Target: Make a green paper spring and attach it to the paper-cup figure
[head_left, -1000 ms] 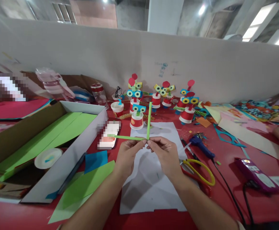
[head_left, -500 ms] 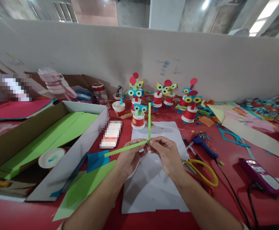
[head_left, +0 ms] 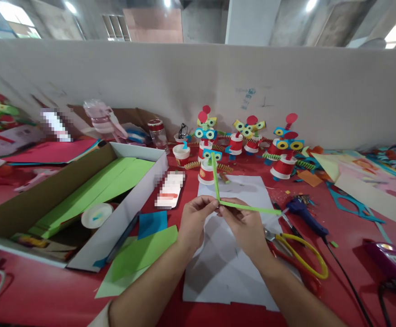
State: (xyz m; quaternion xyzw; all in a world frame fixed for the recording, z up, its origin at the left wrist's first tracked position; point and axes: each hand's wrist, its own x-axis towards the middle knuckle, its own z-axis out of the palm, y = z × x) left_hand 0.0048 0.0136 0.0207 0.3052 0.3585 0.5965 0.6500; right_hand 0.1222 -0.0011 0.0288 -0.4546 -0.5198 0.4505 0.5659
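Observation:
Two narrow green paper strips (head_left: pixel 248 207) meet at a corner between my fingertips, one pointing away toward the cup figures, the other lying out to the right over my right hand. My left hand (head_left: pixel 198 218) pinches the corner from the left with thumb and fingers. From the other side my right hand (head_left: pixel 240 222) is closed on the same joint. Both are above a white paper sheet (head_left: pixel 218 272). Behind the upright strip stands a red and white cup figure (head_left: pixel 207 172) with blue eyes piece and coiled paper arms.
At left is a white box (head_left: pixel 123 204) holding green paper. A phone (head_left: pixel 170 190), blue square (head_left: pixel 153 224) and green sheets lie nearby. On the right are yellow-handled scissors (head_left: pixel 308 243), a glue gun (head_left: pixel 308 215) and a purple device (head_left: pixel 393 263). Several cup figures stand behind.
The strip that stretched left over my left hand now stretches right over my right hand. The other strip tilts slightly left. The view has shifted left.

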